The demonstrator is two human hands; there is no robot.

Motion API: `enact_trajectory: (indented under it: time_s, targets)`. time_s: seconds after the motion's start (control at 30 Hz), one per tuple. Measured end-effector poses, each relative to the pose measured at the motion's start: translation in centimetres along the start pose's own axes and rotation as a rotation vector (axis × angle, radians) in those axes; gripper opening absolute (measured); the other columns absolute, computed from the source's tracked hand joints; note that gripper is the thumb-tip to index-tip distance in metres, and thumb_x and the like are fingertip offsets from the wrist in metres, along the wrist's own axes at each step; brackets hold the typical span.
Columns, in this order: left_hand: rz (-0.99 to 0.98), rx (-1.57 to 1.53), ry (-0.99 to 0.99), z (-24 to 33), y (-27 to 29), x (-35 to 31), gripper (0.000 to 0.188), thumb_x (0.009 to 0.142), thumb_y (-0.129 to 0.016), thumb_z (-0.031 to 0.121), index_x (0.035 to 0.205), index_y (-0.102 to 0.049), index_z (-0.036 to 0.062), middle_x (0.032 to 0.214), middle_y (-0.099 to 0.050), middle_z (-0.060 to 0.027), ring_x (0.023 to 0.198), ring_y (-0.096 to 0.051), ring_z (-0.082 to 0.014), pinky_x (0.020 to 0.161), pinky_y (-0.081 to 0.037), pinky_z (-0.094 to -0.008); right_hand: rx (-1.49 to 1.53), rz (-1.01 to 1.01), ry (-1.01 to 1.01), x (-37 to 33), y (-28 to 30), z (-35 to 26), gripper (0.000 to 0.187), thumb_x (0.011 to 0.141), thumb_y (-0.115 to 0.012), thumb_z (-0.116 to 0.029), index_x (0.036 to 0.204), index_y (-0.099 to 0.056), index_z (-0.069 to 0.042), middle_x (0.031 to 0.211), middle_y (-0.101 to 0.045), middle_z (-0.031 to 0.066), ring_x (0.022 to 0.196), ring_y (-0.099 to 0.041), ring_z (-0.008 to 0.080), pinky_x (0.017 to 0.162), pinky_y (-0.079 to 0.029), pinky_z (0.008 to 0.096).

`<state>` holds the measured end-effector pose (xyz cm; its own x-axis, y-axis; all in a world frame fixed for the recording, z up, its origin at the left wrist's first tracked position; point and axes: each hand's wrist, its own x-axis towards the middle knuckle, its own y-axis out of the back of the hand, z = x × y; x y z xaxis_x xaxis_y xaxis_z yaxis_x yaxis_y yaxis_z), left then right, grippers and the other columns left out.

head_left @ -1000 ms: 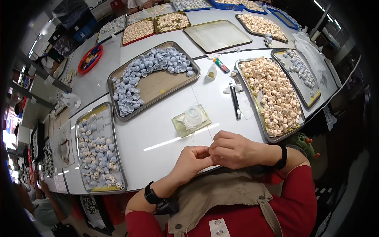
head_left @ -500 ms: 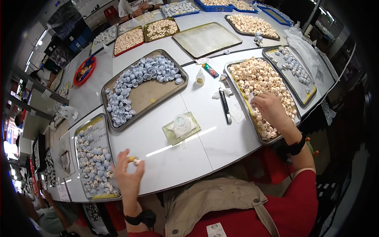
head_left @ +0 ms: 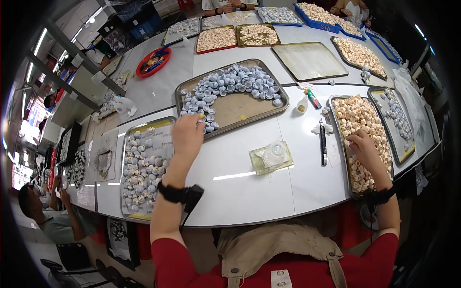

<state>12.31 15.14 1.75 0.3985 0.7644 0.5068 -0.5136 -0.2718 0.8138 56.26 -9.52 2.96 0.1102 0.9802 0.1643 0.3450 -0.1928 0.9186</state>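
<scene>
Since half a second ago, the left hand [head_left: 188, 137] has travelled forward from beside the left-hand tray to the near-left corner of a shallow, rectangular metal tray [head_left: 235, 108]. Its fingertips are at the edge of the blue-grey, cup-shaped pieces [head_left: 240, 79] that curve around this tray's bare middle; whether they are clamped on a cup cannot be told. The right hand [head_left: 364, 148] remains over the long metal tray [head_left: 338, 128] heaped with small, cream-coloured, hollow-looking pieces [head_left: 357, 113]. Its fingers are bent close together among them, though a firm hold cannot be made out.

Left of the left forearm, a narrow tray with yellow-edged ends [head_left: 161, 137] holds small, rounded, blue-grey and cream pieces [head_left: 143, 170]. Between the hands, a clear, round plastic container [head_left: 275, 152] sits on a square, yellow-green pad [head_left: 259, 165] on the glossy white table [head_left: 240, 197]. Beside the cream pieces' tray lies a slim black tool [head_left: 323, 146].
</scene>
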Motion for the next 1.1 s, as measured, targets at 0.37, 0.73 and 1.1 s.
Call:
enact_trajectory:
  time_s: [0.37,0.73,1.1]
  targets:
    - [-0.155,0.100,0.149,-1.5,-7.8,9.5,0.025,0.072,-0.069,0.013,0.096,-0.066,0.0064,0.087,-0.066,-0.0128,0.083,-0.064,-0.0267,0.075,-0.050,-0.0388,1.006,0.064,-0.255,-3.6,-2.2,-7.4,0.021,0.082,-0.063,0.000,0.104,-0.061,0.001,0.085,-0.060,0.0014,0.077,-0.057,0.0066,0.070,-0.046,0.0195]
    - [-0.508,-1.590,0.698,9.1,6.2,-7.7,0.028,0.088,-0.059,0.008,0.114,-0.055,0.0006,0.103,-0.062,-0.0108,0.085,-0.062,-0.0158,0.072,-0.051,-0.0218,1.107,-0.102,-0.094,3.0,-4.3,-14.1,0.022,0.082,-0.064,0.000,0.104,-0.062,0.003,0.094,-0.063,0.0059,0.084,-0.061,0.0112,0.072,-0.051,0.0251]
    - [-0.567,-2.187,0.994,12.3,0.7,-15.7,0.025,0.090,-0.054,0.006,0.115,-0.054,0.0038,0.111,-0.059,-0.0129,0.093,-0.062,-0.0173,0.077,-0.055,-0.0205,0.359,-0.029,0.288,6.2,-3.9,-17.3,0.016,0.075,-0.068,0.001,0.091,-0.065,-0.001,0.081,-0.061,0.0089,0.072,-0.062,0.0201,0.062,-0.049,0.0288]
